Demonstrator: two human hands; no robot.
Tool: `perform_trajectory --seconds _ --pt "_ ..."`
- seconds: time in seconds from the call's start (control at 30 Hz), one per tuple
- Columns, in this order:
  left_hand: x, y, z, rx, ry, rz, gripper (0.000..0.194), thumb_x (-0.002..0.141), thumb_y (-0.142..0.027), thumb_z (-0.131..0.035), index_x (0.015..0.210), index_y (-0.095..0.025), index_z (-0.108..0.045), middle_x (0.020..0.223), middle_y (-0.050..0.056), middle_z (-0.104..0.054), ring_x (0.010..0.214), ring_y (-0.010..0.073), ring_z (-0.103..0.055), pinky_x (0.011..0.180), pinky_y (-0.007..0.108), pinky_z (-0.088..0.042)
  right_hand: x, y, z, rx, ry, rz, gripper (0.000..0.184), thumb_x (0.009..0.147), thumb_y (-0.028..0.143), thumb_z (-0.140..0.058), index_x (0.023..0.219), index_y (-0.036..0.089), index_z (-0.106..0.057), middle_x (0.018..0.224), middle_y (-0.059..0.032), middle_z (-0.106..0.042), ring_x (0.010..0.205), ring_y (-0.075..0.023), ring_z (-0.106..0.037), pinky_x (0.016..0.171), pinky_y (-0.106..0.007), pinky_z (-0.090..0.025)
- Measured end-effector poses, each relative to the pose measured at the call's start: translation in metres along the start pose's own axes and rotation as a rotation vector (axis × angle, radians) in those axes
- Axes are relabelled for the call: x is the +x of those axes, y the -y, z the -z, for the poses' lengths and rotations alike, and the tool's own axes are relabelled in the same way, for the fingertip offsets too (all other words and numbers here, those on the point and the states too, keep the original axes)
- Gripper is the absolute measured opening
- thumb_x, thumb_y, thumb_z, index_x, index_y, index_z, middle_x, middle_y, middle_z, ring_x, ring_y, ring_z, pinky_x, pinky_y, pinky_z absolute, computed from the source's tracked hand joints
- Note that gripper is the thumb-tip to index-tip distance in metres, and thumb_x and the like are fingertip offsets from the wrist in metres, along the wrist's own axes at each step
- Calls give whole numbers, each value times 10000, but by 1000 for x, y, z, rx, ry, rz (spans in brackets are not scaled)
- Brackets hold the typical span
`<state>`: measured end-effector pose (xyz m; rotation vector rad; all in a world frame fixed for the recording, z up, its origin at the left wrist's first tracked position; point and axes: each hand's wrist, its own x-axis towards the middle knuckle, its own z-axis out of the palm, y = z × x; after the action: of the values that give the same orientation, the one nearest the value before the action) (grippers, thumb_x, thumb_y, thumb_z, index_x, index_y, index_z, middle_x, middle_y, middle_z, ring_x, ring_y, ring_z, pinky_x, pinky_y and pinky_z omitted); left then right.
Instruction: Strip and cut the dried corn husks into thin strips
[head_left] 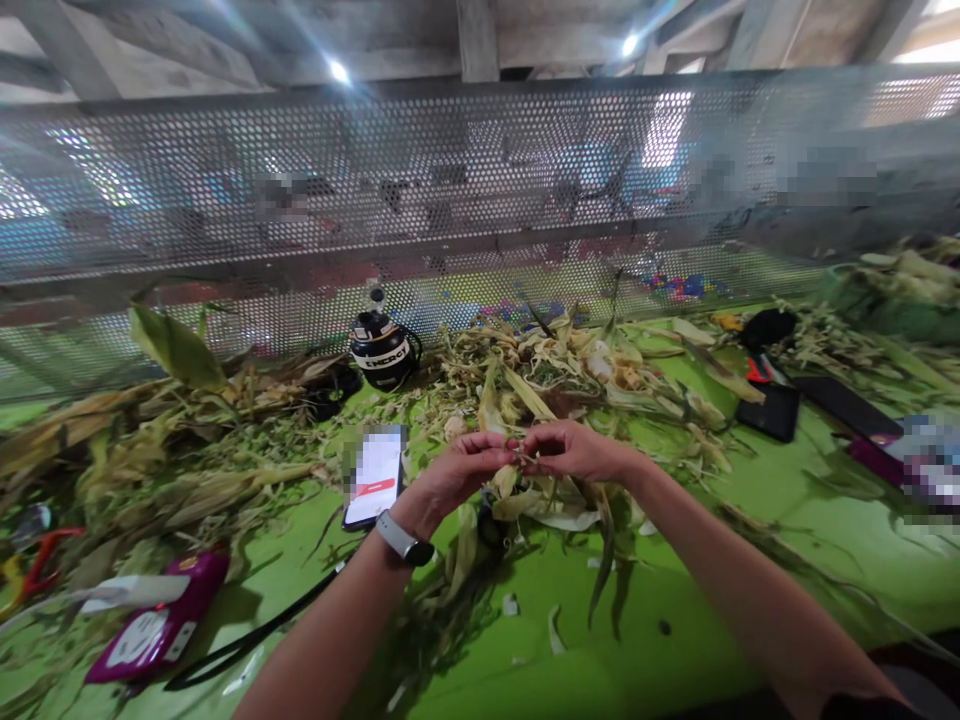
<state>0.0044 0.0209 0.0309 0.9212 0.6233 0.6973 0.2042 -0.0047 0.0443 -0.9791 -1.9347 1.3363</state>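
In the middle of the head view, my left hand [466, 468] and my right hand [576, 450] meet with fingertips nearly touching. Both are closed in a pinch around a small pale strip [529, 460], too small to name surely. Dry corn husks [559, 508] lie or hang just beneath my fingers; whether they join the strip I cannot tell. A grey-banded watch [405, 540] is on my left wrist. Left of that hand lies a phone [379, 472] with its screen lit. Behind my hands spreads a heap of dried husks and shreds [600, 365].
A round black jug marked ENERGY [381, 352] stands before the perforated metal partition [465, 230]. A magenta device [169, 615] with a black strap, scissors [45, 560] and more husks [180, 490] cover the left. To the right lies a dark phone [772, 410] on the green table [675, 620].
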Motion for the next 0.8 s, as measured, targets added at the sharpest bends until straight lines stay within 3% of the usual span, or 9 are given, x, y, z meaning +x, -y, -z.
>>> perform_trajectory --seconds 0.2,0.43,0.63,0.8 --pt "0 -5 8 160 23 10 252 468 -189 -842 659 -138 -686 697 2 -691 627 82 -592 675 211 -445 -2 1 4 -79 26 5 255 753 370 -658 857 137 -666 816 -25 -644 744 -126 -576 717 -239 -448" --pt "-10 -24 3 459 -61 2 286 484 -254 -829 698 -139 -679 625 -4 -670 563 85 -565 590 211 -431 -1 3 2 -201 16 33 221 774 339 -634 851 137 -677 820 -30 -646 751 -126 -573 703 -231 -437" --pt "-12 -20 -8 737 -182 -235 189 594 -244 -751 748 -151 -695 704 23 -700 682 145 -629 694 259 -482 -1 5 1 -204 -17 11 233 755 339 -635 850 130 -677 786 -21 -641 715 -122 -555 665 -225 -425" --pt "-8 -5 -15 738 -258 -425 208 679 -243 -701 870 -162 -702 825 57 -720 784 182 -657 741 283 -501 0 12 0 -94 -88 -165 234 767 329 -559 807 121 -658 641 22 -542 552 -87 -490 526 -207 -396"
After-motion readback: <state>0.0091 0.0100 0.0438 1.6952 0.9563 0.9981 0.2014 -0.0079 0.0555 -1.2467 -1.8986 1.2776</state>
